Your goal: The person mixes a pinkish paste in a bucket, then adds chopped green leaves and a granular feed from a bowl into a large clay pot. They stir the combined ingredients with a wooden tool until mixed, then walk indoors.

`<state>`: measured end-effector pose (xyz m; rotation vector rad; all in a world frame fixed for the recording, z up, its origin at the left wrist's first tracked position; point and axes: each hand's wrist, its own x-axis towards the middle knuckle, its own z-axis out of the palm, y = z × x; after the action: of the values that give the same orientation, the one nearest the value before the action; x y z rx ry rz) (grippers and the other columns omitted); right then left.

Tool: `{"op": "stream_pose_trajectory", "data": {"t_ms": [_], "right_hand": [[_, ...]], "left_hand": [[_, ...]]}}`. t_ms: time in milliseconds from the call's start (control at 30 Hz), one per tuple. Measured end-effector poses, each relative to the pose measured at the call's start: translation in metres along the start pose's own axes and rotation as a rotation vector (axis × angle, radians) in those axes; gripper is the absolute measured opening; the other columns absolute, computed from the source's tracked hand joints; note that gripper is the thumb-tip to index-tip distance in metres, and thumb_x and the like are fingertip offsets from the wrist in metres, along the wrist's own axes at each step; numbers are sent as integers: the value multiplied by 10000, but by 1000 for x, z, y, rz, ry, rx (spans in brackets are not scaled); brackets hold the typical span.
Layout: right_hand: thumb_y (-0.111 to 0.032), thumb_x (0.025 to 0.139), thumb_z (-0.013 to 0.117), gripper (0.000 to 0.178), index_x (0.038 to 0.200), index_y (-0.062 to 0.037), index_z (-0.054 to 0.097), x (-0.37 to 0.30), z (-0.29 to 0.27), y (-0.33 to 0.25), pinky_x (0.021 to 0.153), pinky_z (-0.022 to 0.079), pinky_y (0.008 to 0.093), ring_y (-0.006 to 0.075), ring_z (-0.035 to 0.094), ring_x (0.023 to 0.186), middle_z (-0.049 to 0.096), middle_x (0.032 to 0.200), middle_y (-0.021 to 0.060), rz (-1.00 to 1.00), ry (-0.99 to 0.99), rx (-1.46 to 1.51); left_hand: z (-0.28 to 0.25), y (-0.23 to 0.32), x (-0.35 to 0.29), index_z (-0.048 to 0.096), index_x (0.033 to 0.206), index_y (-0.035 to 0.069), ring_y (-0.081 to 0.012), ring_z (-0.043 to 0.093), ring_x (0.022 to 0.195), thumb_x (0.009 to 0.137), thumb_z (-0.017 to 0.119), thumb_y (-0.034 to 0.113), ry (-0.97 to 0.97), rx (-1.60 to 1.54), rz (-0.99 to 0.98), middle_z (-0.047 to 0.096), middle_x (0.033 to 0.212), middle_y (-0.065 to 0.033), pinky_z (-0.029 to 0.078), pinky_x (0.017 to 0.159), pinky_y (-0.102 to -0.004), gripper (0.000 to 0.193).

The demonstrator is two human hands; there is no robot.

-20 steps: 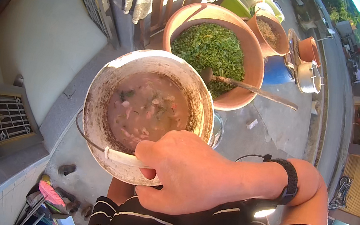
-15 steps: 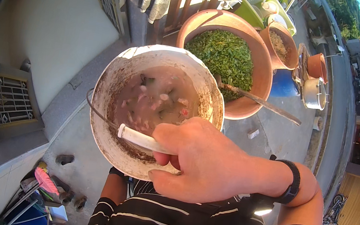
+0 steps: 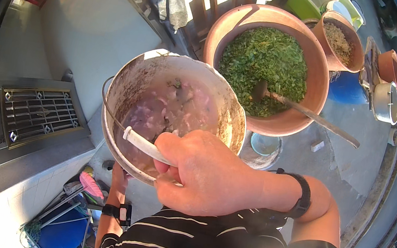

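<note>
My right hand [image 3: 201, 174] is closed around the white grip of the wire handle [image 3: 140, 147] of a stained whitish bucket [image 3: 236, 99]. Murky, pinkish-brown liquid [image 3: 151, 109] with soft chunks and dark leafy bits partly fills it. Below the bucket's near left side, my left hand [image 3: 121, 178] shows only in part; the bucket hides its fingers. Beyond the bucket to the right stands a large terracotta-coloured tub [image 3: 321, 86] of chopped green leaves [image 3: 265, 62]. A wooden-handled tool [image 3: 314, 117] leans over the tub's rim, its dark head among the leaves.
Behind the big tub are a smaller brown tub [image 3: 358, 50] of tan crumbly material, a green bin [image 3: 301, 2] and a metal pot [image 3: 386, 102]. A round basin [image 3: 264, 144] sits on the floor. A grey cloth [image 3: 172, 3] hangs near the slatted gate. Metal-framed chairs [image 3: 61, 206] lie lower left.
The bucket has tilted, and its liquid has shifted. My left hand has come into view beneath its near left side. The view has turned, with the leaf tub now farther right.
</note>
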<state>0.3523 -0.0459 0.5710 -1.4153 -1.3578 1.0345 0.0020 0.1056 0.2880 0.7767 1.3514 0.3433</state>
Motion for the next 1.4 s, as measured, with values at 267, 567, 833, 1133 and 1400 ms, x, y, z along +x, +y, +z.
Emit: {"op": "stream_pose_trajectory", "data": {"t_ms": [267,567,833,1133,1400], "right_hand": [[-107,707,621,208,666,96,597,-2,-13,5,639,524,478,425,650,686,615,670,269,37,-55,100],[-60,615,633,172,557,89,570,-13,-29,18,616,523,473,438,639,648,597,623,268,64,33,121],[-112,676,607,241,758,95,517,-23,-36,26,606,494,504,448,610,655,594,648,262,22,-8,130],[-110,659,622,213,667,88,544,-25,-38,28,609,509,490,446,621,643,592,635,271,26,15,136],[-125,694,619,246,744,101,537,-24,-40,29,611,507,495,447,622,654,601,661,275,23,-3,152]], "left_hand": [[8,24,-34,537,1253,118,-201,627,951,935,448,562,27,172,-25,632,1091,-57,531,688,-350,552],[7,38,-54,543,1229,110,-202,631,911,940,446,551,32,283,-36,635,1057,-62,534,663,-352,536],[5,55,-65,549,1207,102,-203,634,875,944,445,541,48,350,-18,638,1026,-66,536,641,-353,522],[5,71,-74,555,1183,94,-205,638,835,949,443,530,50,404,-8,641,992,-71,538,616,-354,508],[-2,83,-77,560,1162,86,-206,641,800,953,442,521,69,440,8,644,962,-75,540,594,-355,496]]}}
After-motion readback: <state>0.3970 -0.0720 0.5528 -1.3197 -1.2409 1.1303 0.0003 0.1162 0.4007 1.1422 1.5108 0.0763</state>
